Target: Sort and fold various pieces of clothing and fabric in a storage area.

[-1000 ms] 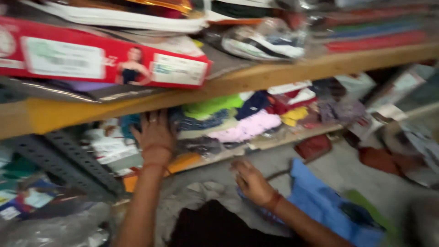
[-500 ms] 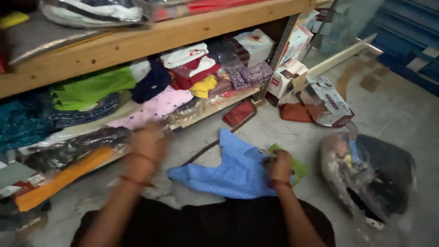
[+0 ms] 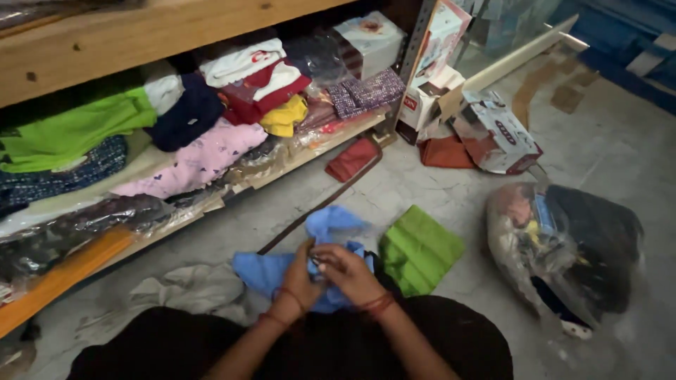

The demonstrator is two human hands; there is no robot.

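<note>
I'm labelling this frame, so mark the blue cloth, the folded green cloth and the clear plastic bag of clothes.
blue cloth (image 3: 331,224): head view, its raised upper fold.
folded green cloth (image 3: 420,248): head view, middle of its top face.
clear plastic bag of clothes (image 3: 563,246): head view, middle of its bulging side.

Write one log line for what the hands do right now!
left hand: holds blue cloth | right hand: holds blue cloth | beside: green cloth
</note>
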